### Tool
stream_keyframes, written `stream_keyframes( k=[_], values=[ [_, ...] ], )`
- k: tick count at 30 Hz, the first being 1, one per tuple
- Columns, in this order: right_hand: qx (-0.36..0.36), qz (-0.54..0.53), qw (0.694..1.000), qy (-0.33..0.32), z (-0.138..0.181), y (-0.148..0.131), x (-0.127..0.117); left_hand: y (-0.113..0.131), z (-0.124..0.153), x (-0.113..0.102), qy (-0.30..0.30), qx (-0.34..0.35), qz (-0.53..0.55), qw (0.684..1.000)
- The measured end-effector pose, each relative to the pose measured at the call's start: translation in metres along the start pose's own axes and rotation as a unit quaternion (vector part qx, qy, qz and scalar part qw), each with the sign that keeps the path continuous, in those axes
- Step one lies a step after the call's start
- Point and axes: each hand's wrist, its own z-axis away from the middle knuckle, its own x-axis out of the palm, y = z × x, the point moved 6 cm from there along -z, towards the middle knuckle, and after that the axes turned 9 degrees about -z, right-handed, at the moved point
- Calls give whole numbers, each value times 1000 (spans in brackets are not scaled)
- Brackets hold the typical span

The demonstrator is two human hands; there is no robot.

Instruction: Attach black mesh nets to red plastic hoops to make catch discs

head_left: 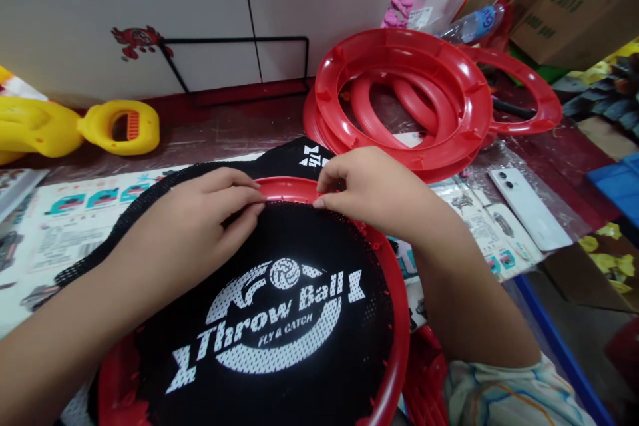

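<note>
A black mesh net (304,239) printed "Throw Ball" in white lies across a red plastic ring (399,319) in front of me. Fingers of my left hand (210,213) pinch the net's far edge, left of a bare strip of the ring. On the other side of that strip, my right hand (372,190) has thumb and fingers closed on the same edge. Small red pegs show along the ring's rim. Another piece of black mesh (277,161) lies just beyond the ring, partly under both hands.
Several loose red rings (399,153) are piled at the back right, with a white phone (529,206) nearer. Yellow plastic parts (120,126) lie at the left. A large white-and-red carton (200,13) and black wire frame (234,40) stand behind. A plastic bottle (474,23) lies beyond the rings.
</note>
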Motion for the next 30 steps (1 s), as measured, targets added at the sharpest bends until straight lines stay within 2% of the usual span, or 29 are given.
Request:
stream_keyframes(
  k=[4, 11, 18, 30],
  values=[
    [20, 45, 997, -55, 0, -3, 8, -4, -7, 12, 18, 29, 63, 997],
    [10, 102, 994, -31, -4, -10, 20, -3, -10, 17, 13, -2, 64, 998],
    [-4, 139, 990, -14, -5, -11, 19, -3, -8, 15, 45, -26, 85, 995],
    [-1, 85, 996, -16, -7, -6, 15, -3, -7, 20, 54, -24, 29, 998]
  ],
)
